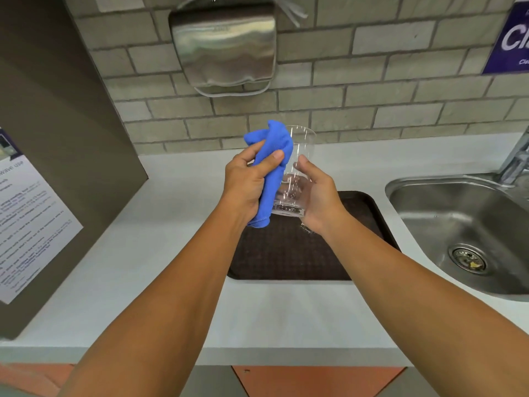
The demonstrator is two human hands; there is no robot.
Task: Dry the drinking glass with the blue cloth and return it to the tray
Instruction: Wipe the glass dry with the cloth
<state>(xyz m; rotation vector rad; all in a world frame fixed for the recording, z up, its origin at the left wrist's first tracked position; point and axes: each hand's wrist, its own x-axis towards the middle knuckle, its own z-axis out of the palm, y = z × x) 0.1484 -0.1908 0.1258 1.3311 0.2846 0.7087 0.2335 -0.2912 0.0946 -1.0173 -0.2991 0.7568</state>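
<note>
Both hands up over the worktop (160,253), mid-dry. Right hand (316,196) is wrapped round the lower half and base of the drinking glass (297,156), thumb up along the side wall, fingers behind it. Glass is upright or close to it, mouth up, held in the air above the far part of the brown tray (286,253), not touching it. Left hand (247,183) is clenched on the blue cloth (274,147), thumb pinning the bunched fabric against the glass's left side; cloth sticks up above the rim level and hangs down below the fist. Cloth looks to be on the outside wall only; can't tell if any of it is inside the glass.

Judged step: wiping the outer wall, tray return not yet done. To do it well: keep the right hand firm low on the base so the wet glass doesn't slip, turn the glass against the cloth rather than dragging the cloth, cover the whole wall, then push a corner of cloth inside and wipe the rim and bottom. Tray shows a small wet patch near the right wrist, so set the glass down clear of that. Sink (458,224) sits to the right, well apart.
</note>
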